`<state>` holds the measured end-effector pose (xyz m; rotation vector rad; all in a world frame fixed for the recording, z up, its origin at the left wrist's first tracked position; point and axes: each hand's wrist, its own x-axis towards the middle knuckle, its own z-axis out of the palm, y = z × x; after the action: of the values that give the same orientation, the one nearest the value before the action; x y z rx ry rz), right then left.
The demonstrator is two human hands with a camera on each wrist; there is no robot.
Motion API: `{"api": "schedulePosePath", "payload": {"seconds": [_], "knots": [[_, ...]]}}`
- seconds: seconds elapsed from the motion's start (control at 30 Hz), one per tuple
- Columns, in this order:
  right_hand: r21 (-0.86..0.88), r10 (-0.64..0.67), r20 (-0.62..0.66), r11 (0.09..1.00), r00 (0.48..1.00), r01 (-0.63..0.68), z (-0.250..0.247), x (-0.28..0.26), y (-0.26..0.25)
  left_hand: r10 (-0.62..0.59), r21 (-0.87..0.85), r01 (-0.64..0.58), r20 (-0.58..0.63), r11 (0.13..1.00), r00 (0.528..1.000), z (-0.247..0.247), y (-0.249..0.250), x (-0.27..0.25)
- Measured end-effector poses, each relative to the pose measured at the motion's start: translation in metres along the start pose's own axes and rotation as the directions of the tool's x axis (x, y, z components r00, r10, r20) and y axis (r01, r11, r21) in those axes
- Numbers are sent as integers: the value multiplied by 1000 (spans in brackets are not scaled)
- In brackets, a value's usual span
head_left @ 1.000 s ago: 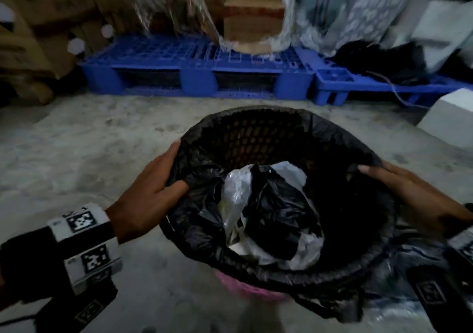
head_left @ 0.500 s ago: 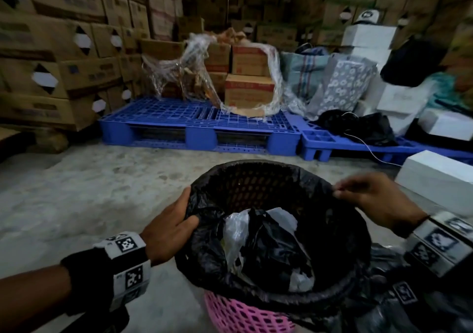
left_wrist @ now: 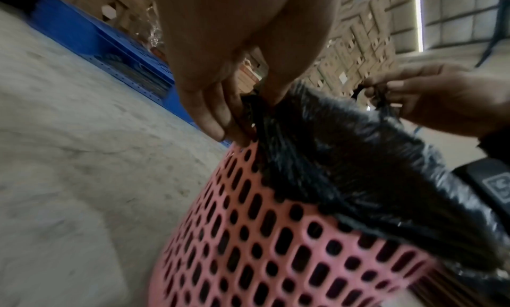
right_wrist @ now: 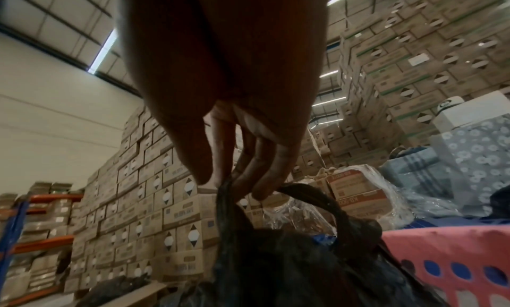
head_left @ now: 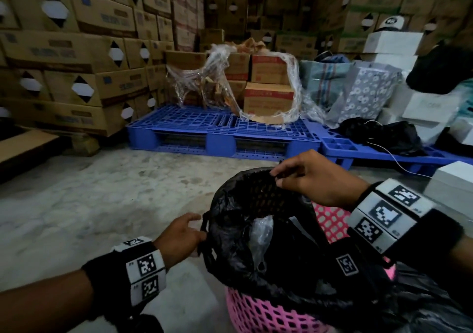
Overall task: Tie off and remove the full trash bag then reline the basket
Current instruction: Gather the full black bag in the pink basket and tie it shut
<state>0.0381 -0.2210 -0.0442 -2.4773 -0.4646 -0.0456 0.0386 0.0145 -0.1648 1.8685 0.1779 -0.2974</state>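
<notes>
Pink plastic lattice makes up the one basket point(head_left: 266, 314), which stands on the concrete floor point(head_left: 102, 204) at about 5 o'clock in the head view. One black trash bag point(head_left: 230, 250) sits inside it, its mouth partly lifted off the rim so that pink wall shows at 3 o'clock. Crumpled clear plastic point(head_left: 261, 233) lies among the rubbish in the bag.

Two hands work the bag. At 9 o'clock of the basket, the left hand point(head_left: 179, 238) pinches a gathered fold of the bag's edge between thumb and fingers point(left_wrist: 212, 119). At 12 o'clock, the right hand point(head_left: 314, 179) grips a thin loop of the bag, its fingers point(right_wrist: 265, 176) curled round the loop. Each wrist carries one band with black-and-white markers.

Beyond the basket, at 12 o'clock, lie two blue pallets point(head_left: 220, 130); the nearer bears red-printed cartons wrapped in torn clear film point(head_left: 268, 94). Stacked brown cartons point(head_left: 76, 64) fill the 10 o'clock side. White boxes point(head_left: 450, 186) and patterned bags point(head_left: 363, 94) crowd 2 o'clock. A second dark plastic sheet point(head_left: 422, 307) lies heaped just beside the basket at 4 o'clock.
</notes>
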Motion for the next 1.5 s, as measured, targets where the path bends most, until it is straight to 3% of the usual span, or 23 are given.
{"api": "schedulePosePath", "payload": {"seconds": [0.1,0.2,0.27,0.4,0.53,0.63,0.7,0.8,0.87,1.07,1.2,1.37,1.5], "knots": [[36,7,-32,999,999,-6,-2,-1,0,108,-1,-109,-123,994,986,-14,17,0],[69,4,-85,998,996,1,-11,0,2,309,124,-290,-176,949,935,-29,56,-7],[132,-7,-89,991,996,19,-15,1,2,429,195,-407,-88,892,899,-25,83,-18],[140,-72,-23,987,997,74,-9,4,-2,538,149,-544,84,826,839,4,134,-30],[172,-154,-32,972,988,157,-4,-1,-1,615,88,-660,289,746,734,26,168,-42],[203,-219,-141,948,966,244,-7,-6,-1,651,38,-679,250,733,716,24,169,-37],[215,-247,-151,937,957,276,-9,-11,0,702,111,-729,206,676,682,18,160,-23],[247,-256,-108,929,961,275,-9,-17,1,634,314,-766,431,561,642,17,144,-6],[288,-254,-78,920,964,266,-9,-21,2,564,282,-762,535,583,630,20,140,-1],[254,-266,-18,931,964,262,-17,-32,9,582,270,-762,513,589,631,20,134,11],[215,-202,53,959,978,186,-31,-39,25,585,294,-716,425,633,691,9,134,14],[136,-55,230,990,972,24,-41,-48,38,625,419,-684,291,597,725,-7,119,22],[173,-52,233,985,971,12,-44,-51,43,576,356,-638,276,683,770,-13,107,27]]}}
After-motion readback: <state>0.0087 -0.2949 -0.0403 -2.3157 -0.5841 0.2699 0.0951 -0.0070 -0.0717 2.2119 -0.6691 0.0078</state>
